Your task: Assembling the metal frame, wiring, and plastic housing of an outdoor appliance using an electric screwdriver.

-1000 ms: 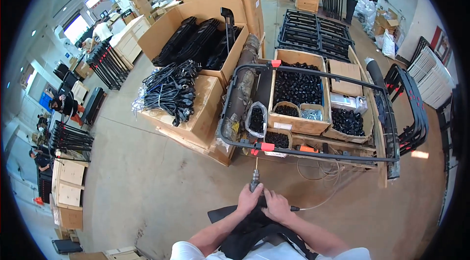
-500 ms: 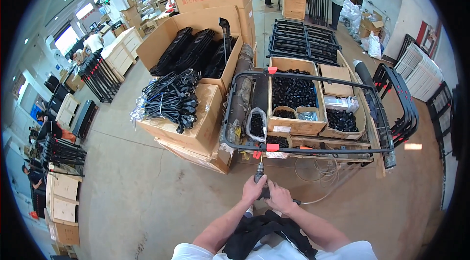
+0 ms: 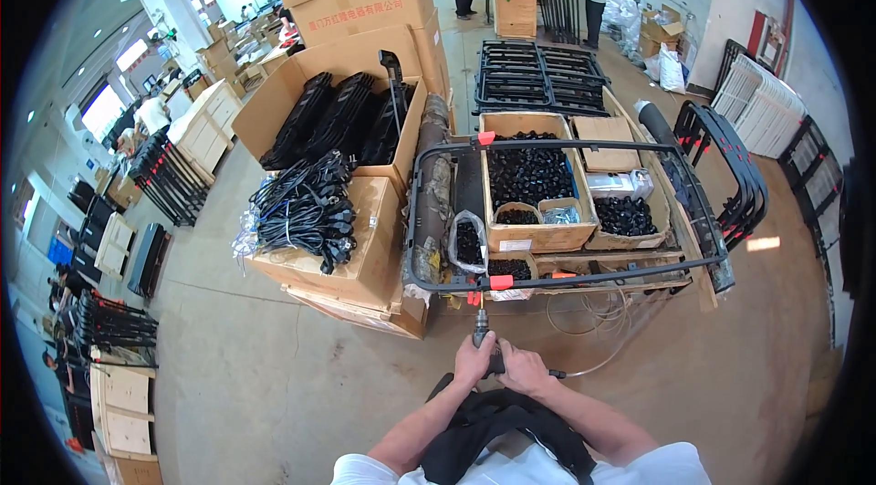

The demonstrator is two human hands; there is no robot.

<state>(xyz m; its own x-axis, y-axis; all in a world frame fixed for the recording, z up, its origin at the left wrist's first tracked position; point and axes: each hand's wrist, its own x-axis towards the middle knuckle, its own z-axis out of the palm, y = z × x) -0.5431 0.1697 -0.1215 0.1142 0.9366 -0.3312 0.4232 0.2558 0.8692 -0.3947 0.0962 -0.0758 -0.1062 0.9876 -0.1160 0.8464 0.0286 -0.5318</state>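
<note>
My left hand (image 3: 473, 359) is wrapped round the body of a dark air drill (image 3: 481, 328), just behind its metal chuck. Behind it, my right hand (image 3: 526, 369) closes round the handle end, where a thin hose leads off to the right. The drill's bit points away from me and reaches the near rail of a black tubular frame (image 3: 620, 275), close to a red clip (image 3: 502, 281); whether it touches a screw is too small to tell. Another red clip (image 3: 486, 138) sits on the frame's far rail. The frame lies across the workbench, over boxes of small parts.
Under the frame stand a wooden box (image 3: 538, 237) of black fittings and a bag (image 3: 468, 243) of small parts. Cartons with bundled black cables (image 3: 306, 216) stand at left. The hose (image 3: 593, 365) trails rightward. Black frames (image 3: 721, 175) lean at right; two people work far back.
The view has shifted slightly, so the boxes and far people appear further left. Both hands keep their grip on the drill, its tip still at the near rail.
</note>
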